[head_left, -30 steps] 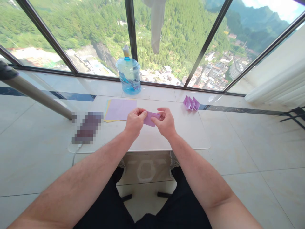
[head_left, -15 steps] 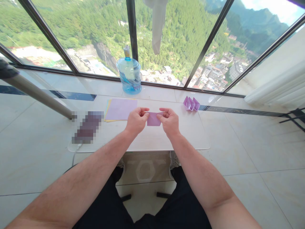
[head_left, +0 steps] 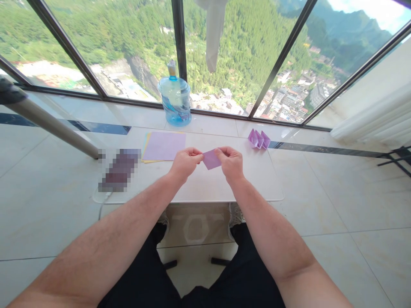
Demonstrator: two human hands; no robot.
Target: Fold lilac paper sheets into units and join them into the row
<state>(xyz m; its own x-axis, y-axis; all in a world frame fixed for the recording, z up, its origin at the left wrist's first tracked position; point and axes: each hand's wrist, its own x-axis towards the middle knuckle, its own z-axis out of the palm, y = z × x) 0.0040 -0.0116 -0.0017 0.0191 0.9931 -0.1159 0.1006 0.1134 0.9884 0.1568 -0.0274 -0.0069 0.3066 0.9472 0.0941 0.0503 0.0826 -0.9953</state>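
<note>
A small folded piece of purple paper (head_left: 211,159) is held just above the white low table (head_left: 257,179). My left hand (head_left: 184,163) pinches its left edge and my right hand (head_left: 231,162) pinches its right edge, both with fingers curled closed. A stack of coloured paper sheets (head_left: 162,146), purple on top, lies flat on the table behind my left hand. A finished purple folded paper figure (head_left: 258,139) stands at the table's far right corner.
A blue water jug (head_left: 174,102) stands on the window ledge behind the table. A blurred dark object (head_left: 119,169) with a cable lies at the table's left end. A grey slanted pole (head_left: 48,123) crosses at left. Black folding legs (head_left: 396,157) show at far right.
Both hands have shifted slightly right and closer together. The purple piece now looks smaller and tilted between the fingertips.
</note>
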